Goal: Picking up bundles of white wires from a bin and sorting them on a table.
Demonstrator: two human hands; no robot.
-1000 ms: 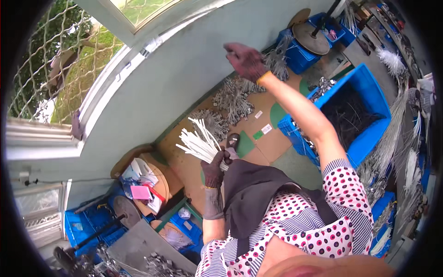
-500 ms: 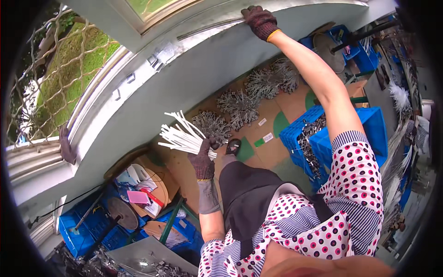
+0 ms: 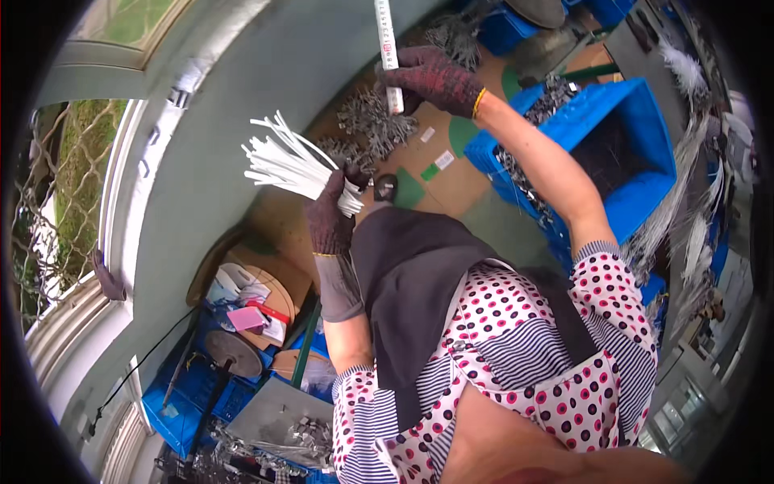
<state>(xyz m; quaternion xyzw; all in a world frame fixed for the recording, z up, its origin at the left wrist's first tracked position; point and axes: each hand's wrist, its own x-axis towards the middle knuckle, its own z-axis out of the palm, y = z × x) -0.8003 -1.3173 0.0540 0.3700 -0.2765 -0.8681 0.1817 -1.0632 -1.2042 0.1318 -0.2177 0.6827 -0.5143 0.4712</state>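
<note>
My left hand [image 3: 329, 210], in a dark knitted glove, is closed around a bundle of thin white tubes or strips [image 3: 282, 161]. Their loose ends fan out up and to the left, above the cardboard-covered floor. Higher up and to the right, my gloved right hand [image 3: 439, 81] grips a white ruler [image 3: 388, 36] with printed markings near its lower end. The ruler stands nearly upright in view, its far end cut off by the top edge. It is apart from the white bundle.
Grey bundles of branching pieces [image 3: 363, 125] lie on the floor along the wall. To the right stand blue crates [image 3: 645, 173], one with small metal pieces. A window sill [image 3: 181, 89] runs up the left. At lower left are a round plate on a post [image 3: 232, 353] and blue bins [image 3: 173, 411].
My right hand has left the window sill and come back toward me, now with the ruler in it. My left hand still holds the white bundle; the view has shifted.
</note>
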